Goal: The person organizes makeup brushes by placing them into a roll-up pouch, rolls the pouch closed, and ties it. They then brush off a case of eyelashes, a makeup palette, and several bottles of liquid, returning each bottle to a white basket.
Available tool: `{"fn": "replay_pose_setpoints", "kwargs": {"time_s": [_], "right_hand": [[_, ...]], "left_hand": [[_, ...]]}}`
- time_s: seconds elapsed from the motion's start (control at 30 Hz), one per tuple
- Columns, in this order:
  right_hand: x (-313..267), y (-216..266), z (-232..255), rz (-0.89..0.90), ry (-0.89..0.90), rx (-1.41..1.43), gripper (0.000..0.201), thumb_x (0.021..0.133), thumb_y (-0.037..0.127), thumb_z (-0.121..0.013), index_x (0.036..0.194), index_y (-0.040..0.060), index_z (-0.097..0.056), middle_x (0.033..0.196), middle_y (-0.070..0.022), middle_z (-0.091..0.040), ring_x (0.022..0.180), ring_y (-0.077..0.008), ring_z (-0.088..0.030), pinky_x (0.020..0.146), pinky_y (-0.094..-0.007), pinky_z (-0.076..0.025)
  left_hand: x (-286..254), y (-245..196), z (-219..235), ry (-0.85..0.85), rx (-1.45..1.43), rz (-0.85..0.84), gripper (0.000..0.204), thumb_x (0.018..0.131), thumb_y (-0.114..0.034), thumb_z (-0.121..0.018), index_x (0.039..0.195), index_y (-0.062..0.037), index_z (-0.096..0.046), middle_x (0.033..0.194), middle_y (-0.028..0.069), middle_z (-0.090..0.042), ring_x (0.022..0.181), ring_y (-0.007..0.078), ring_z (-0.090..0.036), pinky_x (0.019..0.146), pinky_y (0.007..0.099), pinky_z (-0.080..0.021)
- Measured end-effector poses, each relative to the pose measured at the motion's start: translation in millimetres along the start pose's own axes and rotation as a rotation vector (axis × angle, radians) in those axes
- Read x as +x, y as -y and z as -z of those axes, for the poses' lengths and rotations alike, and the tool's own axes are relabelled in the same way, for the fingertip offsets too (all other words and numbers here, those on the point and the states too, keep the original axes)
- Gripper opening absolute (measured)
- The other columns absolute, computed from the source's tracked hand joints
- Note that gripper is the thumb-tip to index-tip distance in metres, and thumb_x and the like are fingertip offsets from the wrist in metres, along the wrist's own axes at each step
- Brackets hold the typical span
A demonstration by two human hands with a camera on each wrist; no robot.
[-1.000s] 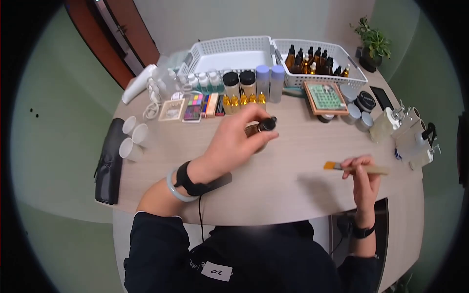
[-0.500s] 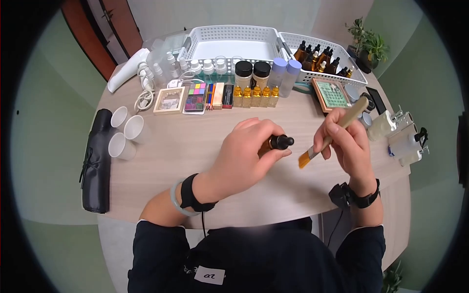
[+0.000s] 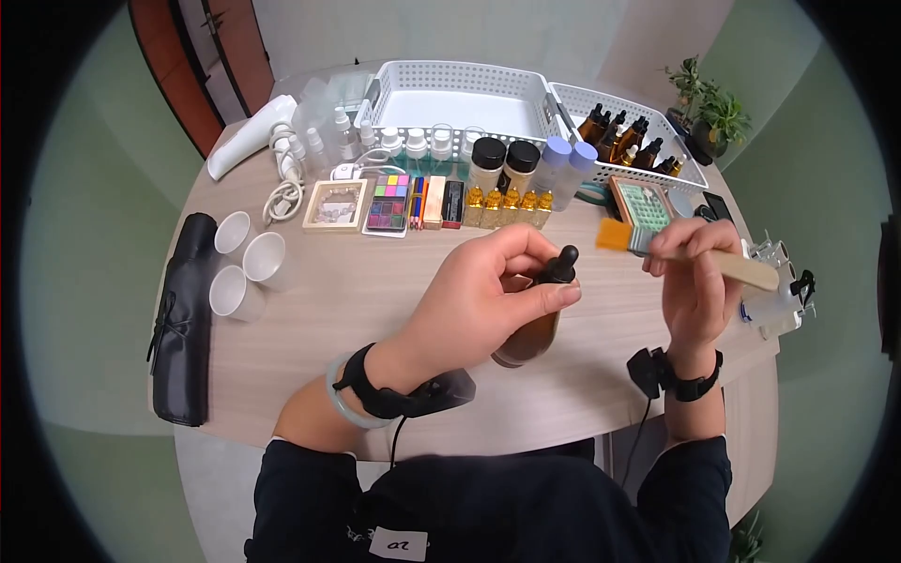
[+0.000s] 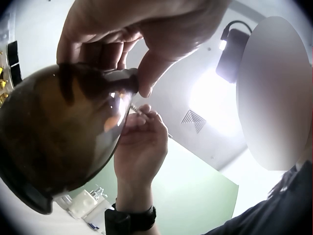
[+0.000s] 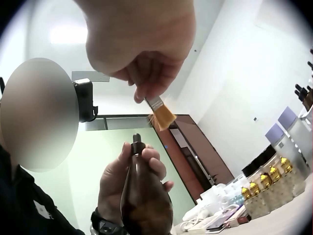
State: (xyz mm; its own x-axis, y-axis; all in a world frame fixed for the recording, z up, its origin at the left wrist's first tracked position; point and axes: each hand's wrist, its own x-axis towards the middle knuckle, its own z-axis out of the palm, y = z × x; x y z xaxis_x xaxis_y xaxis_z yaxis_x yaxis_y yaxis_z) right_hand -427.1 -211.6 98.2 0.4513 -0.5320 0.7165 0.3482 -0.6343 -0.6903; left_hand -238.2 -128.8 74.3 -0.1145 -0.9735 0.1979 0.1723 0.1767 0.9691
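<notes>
In the head view the left hand point(image 3: 488, 296) grips a brown glass bottle point(image 3: 531, 340) by its neck, just below the black dropper cap point(image 3: 561, 266). The right hand point(image 3: 696, 277) holds a flat brush by its pale wooden handle point(image 3: 746, 271), its orange bristles point(image 3: 615, 235) pointing left. In the right wrist view the bristles point(image 5: 164, 118) are above the bottle point(image 5: 146, 200) and apart from its cap. The bottle's rounded body point(image 4: 58, 127) fills the left part of the left wrist view, with the fingers at its neck.
White baskets point(image 3: 460, 70) stand at the back, the right one holding several brown dropper bottles point(image 3: 648, 153). Small gold-capped bottles point(image 3: 507, 208), a colour palette point(image 3: 387, 204) and a framed item point(image 3: 335, 205) line the middle. Paper cups point(image 3: 236, 293) and a black roll point(image 3: 183, 328) lie left.
The bottle has turned more upright in the left hand, its body now showing below the fingers. The right hand came inward and raised the brush, whose bristles swung from pointing down to pointing left.
</notes>
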Motion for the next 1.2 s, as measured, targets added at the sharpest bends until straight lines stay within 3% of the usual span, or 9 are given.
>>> {"fn": "replay_pose_setpoints", "kwargs": {"time_s": [0.07,0.27,0.4,0.53,0.67,0.73,0.93,1.03,1.2], "right_hand": [[0.1,0.9,-13.4,-0.021,-0.131,0.133,0.016,0.088,0.017,-0.042,0.083,0.0013,-0.042,0.080,-0.0176,-0.057,0.061,-0.0146,-0.050,0.060,-0.0262,-0.044],[4.7,4.1,-9.9,-0.397,0.082,0.341,0.015,0.089,0.017,-0.040,0.080,0.0039,-0.041,0.072,-0.0155,-0.057,0.055,-0.0128,-0.048,0.053,-0.0245,-0.041],[10.5,-0.2,-31.5,-0.149,-0.179,0.188,0.019,0.090,0.019,-0.040,0.085,0.0014,-0.042,0.082,-0.0180,-0.058,0.063,-0.0148,-0.052,0.059,-0.0272,-0.045],[-12.3,1.4,-24.2,-0.268,0.160,0.182,0.017,0.090,0.017,-0.041,0.085,0.0005,-0.042,0.084,-0.0188,-0.058,0.063,-0.0150,-0.053,0.060,-0.0283,-0.046],[-9.3,0.0,-26.9,-0.146,0.028,0.169,0.017,0.090,0.016,-0.042,0.085,-0.0001,-0.043,0.084,-0.0186,-0.058,0.063,-0.0137,-0.053,0.061,-0.0274,-0.046],[-2.1,-1.4,-39.9,-0.063,-0.100,0.053,0.017,0.089,0.015,-0.044,0.087,-0.0016,-0.045,0.085,-0.0174,-0.058,0.064,-0.0142,-0.054,0.061,-0.0272,-0.046],[-20.4,12.4,-26.3,-0.327,0.402,0.049,0.016,0.087,0.012,-0.047,0.080,-0.0014,-0.047,0.080,-0.0160,-0.059,0.057,-0.0130,-0.054,0.055,-0.0246,-0.045],[-8.2,8.8,-27.7,-0.161,0.101,0.218,0.020,0.089,0.017,-0.045,0.085,-0.0019,-0.047,0.084,-0.0206,-0.059,0.062,-0.0164,-0.056,0.056,-0.0289,-0.048],[6.0,-6.6,-46.2,-0.169,0.168,0.129,0.015,0.087,0.012,-0.049,0.091,-0.0027,-0.051,0.094,-0.0168,-0.060,0.074,-0.0154,-0.059,0.066,-0.0266,-0.048]], "left_hand": [[1.2,-0.4,2.4,0.018,-0.038,0.024,0.015,0.081,-0.003,-0.058,0.092,0.0002,-0.050,0.091,0.0075,-0.060,0.081,0.0080,-0.055,0.072,0.0213,-0.045],[7.5,5.0,14.3,-0.013,-0.208,0.009,0.015,0.082,-0.005,-0.056,0.095,-0.0007,-0.050,0.095,0.0097,-0.060,0.085,0.0121,-0.057,0.079,0.0245,-0.045],[12.1,7.8,14.1,0.063,-0.385,-0.031,0.022,0.086,-0.014,-0.052,0.102,0.0009,-0.050,0.101,0.0128,-0.058,0.093,0.0193,-0.056,0.082,0.0301,-0.045],[13.1,8.2,22.9,-0.014,-0.526,-0.021,0.029,0.090,-0.023,-0.045,0.105,0.0014,-0.048,0.107,0.0149,-0.054,0.102,0.0241,-0.052,0.086,0.0383,-0.045],[17.2,10.8,24.3,-0.059,-0.692,-0.036,0.029,0.092,-0.027,-0.038,0.104,-0.0015,-0.047,0.108,0.0156,-0.052,0.110,0.0284,-0.047,0.087,0.0441,-0.044],[18.6,13.1,21.5,-0.071,-0.690,-0.036,0.027,0.093,-0.027,-0.036,0.102,-0.0039,-0.047,0.106,0.0145,-0.053,0.110,0.0299,-0.048,0.086,0.0437,-0.046],[15.6,10.6,28.5,-0.103,-0.831,-0.026,0.030,0.093,-0.032,-0.035,0.100,-0.0055,-0.046,0.102,0.0159,-0.055,0.096,0.0285,-0.056,0.077,0.0348,-0.049],[16.3,14.3,25.7,-0.062,-0.870,0.018,0.035,0.092,-0.036,-0.034,0.102,-0.0052,-0.047,0.100,0.0146,-0.056,0.092,0.0265,-0.057,0.074,0.0352,-0.049],[22.5,30.1,18.6,-0.101,-0.838,0.095,0.038,0.092,-0.037,-0.036,0.107,-0.0039,-0.048,0.096,0.0125,-0.058,0.086,0.0211,-0.059,0.071,0.0342,-0.050]]}}
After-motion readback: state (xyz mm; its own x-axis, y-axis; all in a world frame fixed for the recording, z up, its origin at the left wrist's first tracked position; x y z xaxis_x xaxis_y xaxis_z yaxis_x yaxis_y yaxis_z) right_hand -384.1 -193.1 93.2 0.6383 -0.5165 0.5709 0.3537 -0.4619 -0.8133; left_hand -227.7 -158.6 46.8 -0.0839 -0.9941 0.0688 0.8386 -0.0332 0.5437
